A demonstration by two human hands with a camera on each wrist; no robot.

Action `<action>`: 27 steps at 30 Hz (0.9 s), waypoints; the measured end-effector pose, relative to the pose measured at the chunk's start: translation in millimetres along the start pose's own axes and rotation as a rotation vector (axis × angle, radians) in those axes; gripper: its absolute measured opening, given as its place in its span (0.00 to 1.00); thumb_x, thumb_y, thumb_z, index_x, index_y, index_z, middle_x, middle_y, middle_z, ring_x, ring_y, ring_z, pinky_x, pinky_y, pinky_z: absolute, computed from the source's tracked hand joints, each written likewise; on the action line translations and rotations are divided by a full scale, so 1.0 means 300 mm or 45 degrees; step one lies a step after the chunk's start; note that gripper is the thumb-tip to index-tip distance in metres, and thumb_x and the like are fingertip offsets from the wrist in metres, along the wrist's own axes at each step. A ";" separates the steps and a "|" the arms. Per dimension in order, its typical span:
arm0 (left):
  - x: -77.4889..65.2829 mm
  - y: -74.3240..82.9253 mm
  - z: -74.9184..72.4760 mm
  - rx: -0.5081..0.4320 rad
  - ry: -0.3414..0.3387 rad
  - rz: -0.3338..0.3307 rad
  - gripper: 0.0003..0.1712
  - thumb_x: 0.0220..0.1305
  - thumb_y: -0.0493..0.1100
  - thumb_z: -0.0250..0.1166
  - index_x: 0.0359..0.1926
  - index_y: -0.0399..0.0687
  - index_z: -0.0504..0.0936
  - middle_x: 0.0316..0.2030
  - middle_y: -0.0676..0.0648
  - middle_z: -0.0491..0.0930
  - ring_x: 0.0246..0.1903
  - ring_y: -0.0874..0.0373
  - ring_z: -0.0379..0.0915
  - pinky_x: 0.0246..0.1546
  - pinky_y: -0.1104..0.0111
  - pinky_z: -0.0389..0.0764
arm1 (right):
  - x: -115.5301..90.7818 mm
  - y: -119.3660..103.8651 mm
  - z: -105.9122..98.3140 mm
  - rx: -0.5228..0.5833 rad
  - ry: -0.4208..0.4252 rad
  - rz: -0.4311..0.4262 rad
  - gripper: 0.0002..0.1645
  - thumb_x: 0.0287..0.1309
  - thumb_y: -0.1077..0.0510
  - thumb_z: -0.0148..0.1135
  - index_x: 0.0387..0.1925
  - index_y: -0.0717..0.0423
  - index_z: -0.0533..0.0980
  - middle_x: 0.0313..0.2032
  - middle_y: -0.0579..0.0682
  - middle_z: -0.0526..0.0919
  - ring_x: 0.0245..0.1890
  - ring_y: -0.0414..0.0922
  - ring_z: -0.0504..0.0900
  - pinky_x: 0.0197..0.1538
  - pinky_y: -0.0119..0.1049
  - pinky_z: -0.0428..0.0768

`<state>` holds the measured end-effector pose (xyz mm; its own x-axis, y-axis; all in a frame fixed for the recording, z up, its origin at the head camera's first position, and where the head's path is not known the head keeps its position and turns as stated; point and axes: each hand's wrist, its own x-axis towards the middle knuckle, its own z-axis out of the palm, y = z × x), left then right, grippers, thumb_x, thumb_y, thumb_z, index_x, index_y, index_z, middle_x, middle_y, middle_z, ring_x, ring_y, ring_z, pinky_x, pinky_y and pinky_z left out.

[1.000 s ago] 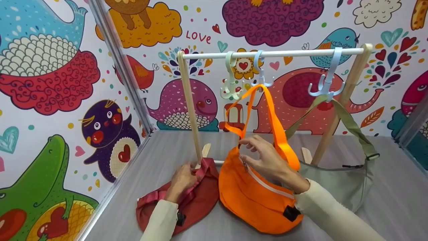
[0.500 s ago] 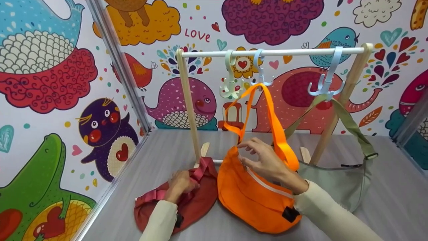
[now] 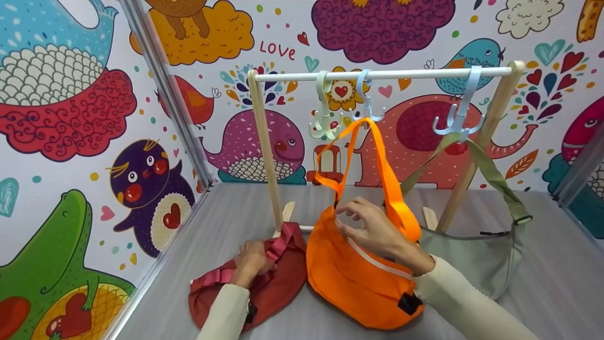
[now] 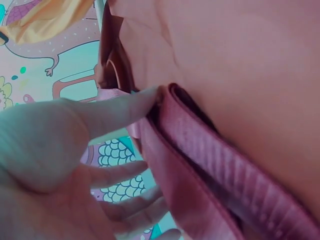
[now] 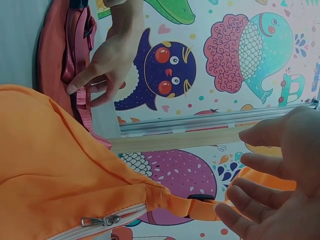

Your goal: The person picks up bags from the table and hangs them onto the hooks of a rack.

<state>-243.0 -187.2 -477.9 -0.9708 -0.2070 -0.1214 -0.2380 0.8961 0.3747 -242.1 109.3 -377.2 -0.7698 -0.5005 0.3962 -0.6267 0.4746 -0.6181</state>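
Note:
A red crossbody bag (image 3: 288, 278) lies on the table at left, its folded pink-red strap (image 4: 200, 145) across the top. My left hand (image 3: 252, 262) is at that strap, thumb on the front and fingertips hidden behind it. To its right stands an orange waist bag (image 3: 354, 288), with its orange strap (image 3: 383, 165) looped up at the middle blue hook (image 3: 367, 106). My right hand (image 3: 370, 226) hovers by the orange bag's upper corner, fingers loosely bent and apart. Nothing is between those fingers in the right wrist view.
A wooden rack with a white rail (image 3: 406, 74) stands behind the bags. A pale green hook (image 3: 323, 111) hangs at left, without a bag. From the right blue hook (image 3: 460, 113) hangs a grey-green bag (image 3: 486, 259). Patterned walls enclose the back and left.
My left hand has moved from the red bag's upper end down and leftward along the strap. My right hand stays almost still by the orange bag.

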 end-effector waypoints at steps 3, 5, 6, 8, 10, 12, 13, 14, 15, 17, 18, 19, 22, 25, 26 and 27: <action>-0.002 -0.004 0.004 0.004 -0.003 -0.015 0.36 0.44 0.43 0.82 0.52 0.32 0.75 0.49 0.31 0.72 0.54 0.35 0.66 0.55 0.39 0.67 | -0.002 0.001 0.003 0.012 -0.012 0.007 0.15 0.64 0.51 0.65 0.50 0.50 0.79 0.47 0.46 0.78 0.47 0.46 0.77 0.54 0.51 0.77; -0.004 -0.009 0.005 0.008 -0.016 -0.022 0.39 0.44 0.44 0.82 0.54 0.32 0.74 0.51 0.31 0.72 0.56 0.35 0.65 0.57 0.38 0.65 | -0.002 0.003 0.005 0.014 -0.017 0.012 0.14 0.65 0.51 0.64 0.50 0.50 0.79 0.46 0.46 0.78 0.48 0.46 0.77 0.55 0.50 0.77; -0.006 -0.012 0.004 0.003 -0.023 -0.018 0.40 0.44 0.44 0.81 0.55 0.32 0.73 0.52 0.30 0.72 0.56 0.34 0.65 0.58 0.38 0.65 | -0.002 0.004 0.005 0.012 -0.018 0.011 0.14 0.65 0.51 0.64 0.50 0.50 0.79 0.46 0.45 0.78 0.48 0.46 0.77 0.55 0.50 0.77; -0.007 -0.020 0.001 -0.014 -0.035 -0.011 0.42 0.44 0.44 0.81 0.57 0.32 0.72 0.53 0.30 0.73 0.56 0.34 0.66 0.58 0.37 0.64 | -0.002 0.005 0.006 0.009 -0.023 0.018 0.14 0.65 0.51 0.64 0.49 0.49 0.80 0.46 0.45 0.78 0.48 0.46 0.76 0.55 0.48 0.77; -0.009 -0.027 -0.002 -0.023 -0.041 -0.006 0.43 0.43 0.44 0.82 0.58 0.31 0.72 0.53 0.30 0.73 0.55 0.34 0.67 0.58 0.37 0.65 | -0.003 0.006 0.007 0.006 -0.031 0.021 0.14 0.65 0.50 0.64 0.49 0.49 0.80 0.47 0.45 0.78 0.48 0.45 0.76 0.55 0.46 0.77; -0.010 -0.032 -0.006 -0.030 -0.039 -0.006 0.44 0.42 0.43 0.82 0.58 0.31 0.72 0.52 0.30 0.73 0.54 0.35 0.67 0.57 0.38 0.68 | -0.003 0.008 0.006 0.011 -0.041 0.021 0.14 0.65 0.50 0.65 0.49 0.49 0.80 0.47 0.45 0.78 0.48 0.45 0.76 0.55 0.46 0.77; -0.009 -0.034 -0.006 -0.030 -0.037 -0.011 0.44 0.42 0.43 0.82 0.58 0.31 0.72 0.51 0.30 0.72 0.53 0.36 0.67 0.56 0.39 0.69 | -0.004 0.010 0.006 0.016 -0.046 0.021 0.14 0.64 0.50 0.65 0.49 0.49 0.80 0.47 0.45 0.78 0.48 0.45 0.76 0.55 0.47 0.77; -0.008 -0.036 -0.007 -0.029 -0.033 -0.012 0.44 0.41 0.43 0.83 0.57 0.30 0.72 0.50 0.30 0.71 0.52 0.37 0.66 0.55 0.40 0.70 | -0.004 0.012 0.005 0.024 -0.051 0.017 0.14 0.64 0.50 0.65 0.49 0.49 0.80 0.47 0.46 0.78 0.49 0.45 0.76 0.55 0.47 0.77; -0.008 -0.037 -0.008 -0.026 -0.027 -0.013 0.43 0.41 0.42 0.83 0.56 0.30 0.73 0.49 0.30 0.71 0.51 0.37 0.65 0.54 0.42 0.72 | -0.005 0.013 0.004 0.031 -0.055 0.017 0.14 0.64 0.50 0.65 0.49 0.49 0.80 0.48 0.46 0.78 0.49 0.45 0.76 0.56 0.47 0.77; -0.005 -0.042 -0.010 -0.028 -0.019 -0.013 0.40 0.42 0.40 0.82 0.55 0.29 0.74 0.47 0.31 0.70 0.50 0.37 0.64 0.52 0.43 0.72 | -0.005 0.016 0.004 0.039 -0.060 0.011 0.13 0.64 0.51 0.65 0.48 0.49 0.80 0.48 0.46 0.79 0.49 0.45 0.76 0.56 0.47 0.77; -0.004 -0.045 -0.010 -0.033 -0.012 -0.008 0.39 0.42 0.39 0.82 0.54 0.29 0.74 0.47 0.31 0.70 0.50 0.38 0.64 0.52 0.43 0.73 | -0.005 0.017 0.005 0.041 -0.062 0.004 0.13 0.64 0.51 0.65 0.48 0.49 0.80 0.47 0.47 0.79 0.49 0.45 0.76 0.55 0.47 0.77; -0.003 -0.048 -0.010 -0.039 -0.004 -0.003 0.37 0.41 0.38 0.82 0.52 0.29 0.75 0.46 0.31 0.70 0.49 0.37 0.64 0.51 0.43 0.73 | -0.005 0.019 0.006 0.045 -0.062 -0.005 0.12 0.64 0.52 0.65 0.47 0.49 0.80 0.47 0.47 0.79 0.48 0.45 0.76 0.55 0.47 0.77; -0.003 -0.058 -0.018 -0.058 0.021 0.000 0.32 0.41 0.36 0.81 0.47 0.27 0.78 0.46 0.30 0.71 0.48 0.35 0.67 0.50 0.43 0.74 | -0.003 0.024 0.010 0.034 -0.061 -0.044 0.10 0.64 0.54 0.65 0.46 0.50 0.80 0.45 0.47 0.79 0.47 0.44 0.76 0.54 0.46 0.78; -0.006 -0.065 -0.030 -0.072 0.047 0.020 0.28 0.39 0.34 0.81 0.40 0.25 0.79 0.44 0.28 0.72 0.45 0.33 0.71 0.48 0.45 0.77 | -0.003 0.029 0.016 0.018 -0.059 -0.075 0.09 0.65 0.54 0.65 0.45 0.51 0.81 0.44 0.48 0.80 0.45 0.44 0.76 0.52 0.44 0.79; -0.006 -0.068 -0.035 -0.075 0.052 0.026 0.26 0.38 0.34 0.80 0.38 0.23 0.79 0.43 0.27 0.72 0.43 0.33 0.72 0.47 0.46 0.78 | -0.003 0.030 0.017 0.013 -0.060 -0.078 0.09 0.65 0.54 0.65 0.45 0.51 0.81 0.43 0.48 0.80 0.45 0.44 0.76 0.52 0.44 0.79; -0.005 -0.072 -0.038 -0.079 0.058 0.039 0.25 0.38 0.33 0.80 0.38 0.23 0.79 0.42 0.27 0.72 0.42 0.34 0.73 0.47 0.47 0.78 | -0.004 0.030 0.017 0.011 -0.061 -0.080 0.09 0.65 0.54 0.65 0.45 0.51 0.81 0.43 0.49 0.80 0.45 0.44 0.76 0.52 0.44 0.79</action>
<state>-236.8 -210.8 -475.3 -0.9778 -0.1985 -0.0676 -0.2080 0.8764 0.4343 -246.2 110.4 -386.9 -0.7221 -0.5635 0.4013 -0.6723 0.4348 -0.5992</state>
